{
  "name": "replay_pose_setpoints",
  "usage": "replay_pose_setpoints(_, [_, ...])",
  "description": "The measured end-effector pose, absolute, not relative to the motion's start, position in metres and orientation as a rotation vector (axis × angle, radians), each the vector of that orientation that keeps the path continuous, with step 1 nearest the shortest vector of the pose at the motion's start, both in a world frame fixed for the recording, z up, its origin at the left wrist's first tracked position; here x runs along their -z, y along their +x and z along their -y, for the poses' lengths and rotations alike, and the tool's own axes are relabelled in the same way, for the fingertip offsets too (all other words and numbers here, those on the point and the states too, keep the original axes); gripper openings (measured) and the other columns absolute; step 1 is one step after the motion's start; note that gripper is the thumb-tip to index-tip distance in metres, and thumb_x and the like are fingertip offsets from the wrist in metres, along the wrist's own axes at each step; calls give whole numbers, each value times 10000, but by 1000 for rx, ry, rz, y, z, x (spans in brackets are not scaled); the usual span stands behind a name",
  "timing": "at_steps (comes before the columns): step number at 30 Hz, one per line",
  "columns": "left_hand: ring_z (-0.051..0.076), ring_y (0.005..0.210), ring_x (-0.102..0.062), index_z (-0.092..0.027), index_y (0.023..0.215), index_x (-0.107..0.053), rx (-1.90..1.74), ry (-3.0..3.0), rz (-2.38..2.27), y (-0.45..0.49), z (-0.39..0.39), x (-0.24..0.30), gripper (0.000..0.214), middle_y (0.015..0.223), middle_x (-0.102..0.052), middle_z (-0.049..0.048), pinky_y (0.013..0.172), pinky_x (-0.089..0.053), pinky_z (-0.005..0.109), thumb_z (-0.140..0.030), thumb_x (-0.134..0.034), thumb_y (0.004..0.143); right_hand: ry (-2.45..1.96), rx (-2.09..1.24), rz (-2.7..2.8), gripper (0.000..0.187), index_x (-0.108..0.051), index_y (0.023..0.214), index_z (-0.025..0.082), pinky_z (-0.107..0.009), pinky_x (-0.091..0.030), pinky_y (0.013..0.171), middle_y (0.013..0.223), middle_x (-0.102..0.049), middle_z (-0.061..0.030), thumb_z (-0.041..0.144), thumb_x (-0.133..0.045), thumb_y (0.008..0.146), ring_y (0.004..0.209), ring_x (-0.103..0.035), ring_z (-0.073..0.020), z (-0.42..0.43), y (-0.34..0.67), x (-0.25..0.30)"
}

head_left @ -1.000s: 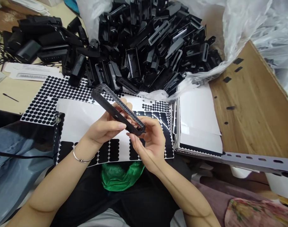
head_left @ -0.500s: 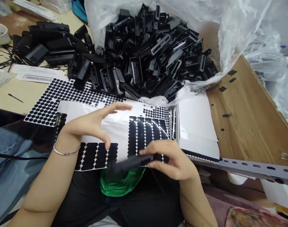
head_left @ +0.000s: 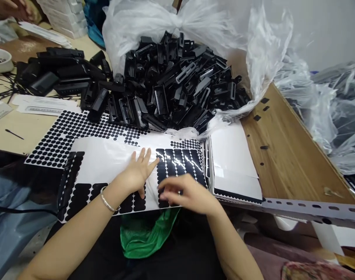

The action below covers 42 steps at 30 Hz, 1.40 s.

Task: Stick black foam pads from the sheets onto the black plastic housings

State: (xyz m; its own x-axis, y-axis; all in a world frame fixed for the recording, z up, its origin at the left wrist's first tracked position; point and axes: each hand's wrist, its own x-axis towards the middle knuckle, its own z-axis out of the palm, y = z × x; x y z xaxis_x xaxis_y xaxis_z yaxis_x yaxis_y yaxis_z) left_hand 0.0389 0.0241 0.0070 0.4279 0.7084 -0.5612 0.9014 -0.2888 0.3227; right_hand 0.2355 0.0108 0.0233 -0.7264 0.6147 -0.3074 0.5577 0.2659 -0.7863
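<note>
My left hand (head_left: 136,171) lies with its fingers spread on a white sheet of black rounded stickers (head_left: 116,155). It holds nothing. Just right of it, my right hand (head_left: 189,192) is over the same sheet, fingers curled with the tips close together at a column of stickers. Whatever those fingertips hold, if anything, is hidden. Under the sheet's near edge hangs a green bag (head_left: 145,241). Beyond both hands rises a heap of black plastic casings (head_left: 171,85), many of them hollow, spilling from a clear plastic bag (head_left: 212,23).
Sheets of round black dots (head_left: 55,136) lie beneath at the left. White sheets (head_left: 231,151) are stacked at the right beside a wooden board (head_left: 288,155) with stray stickers. More black casings (head_left: 69,70) and a white bowl (head_left: 0,60) stand back left. Another person's hand shows top left.
The black casing that my right hand held is no longer in it. My left hand has come down flat onto the sticker sheet, and my right fingers are now at the stickers.
</note>
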Motion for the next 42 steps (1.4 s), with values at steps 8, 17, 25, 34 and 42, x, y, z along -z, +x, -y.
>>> replay_pose_setpoints(8, [439, 1542, -160, -157, 1501, -427, 384, 2124, -1320, 38, -52, -18, 1062, 1648, -175, 289, 1196, -261, 609, -10, -875, 550, -1226, -595, 2122, 575, -544, 1364, 172, -497, -334, 1204, 1478, -497, -161, 78, -653, 808, 1404, -434, -306, -124, 194, 36])
replay_pose_setpoints(17, [366, 1469, -410, -193, 1599, -207, -565, 1783, -1445, -8, -39, 1, 891, 1626, -354, 209, 1149, -387, 507, -447, -649, 869, -1284, -902, 1790, 135, -576, 959, 217, -424, -558, 949, 967, -648, -57, 235, -443, 967, 952, -638, -209, -141, 188, 51])
replay_pose_setpoints(25, [273, 992, -710, -155, 1127, -660, -1148, 1322, -1201, 0, -41, -8, 349, 1112, -746, 117, 897, -563, 428, -407, -610, 891, -1126, -1287, 1880, 266, -703, 1033, 248, -355, -597, 773, 1014, -703, -38, 485, -635, 932, 796, -691, -186, -83, 201, 21])
replay_pose_setpoints(34, [250, 928, -715, -157, 1081, -686, -1066, 1251, -1109, 4, -33, -18, 314, 1058, -757, 93, 832, -593, 394, -375, -666, 857, -1618, -538, 2122, 127, -787, 850, 217, -399, -534, 848, 922, -692, -55, 140, -685, 855, 849, -649, -222, -130, 268, 39])
replay_pose_setpoints(42, [256, 959, -713, -168, 1082, -713, -1031, 1257, -1121, 9, -31, -14, 322, 1105, -755, 94, 865, -586, 405, -402, -680, 864, -1595, -633, 2186, 161, -684, 720, 187, -363, -498, 815, 795, -662, -23, 47, -655, 795, 772, -607, -197, -133, 269, 35])
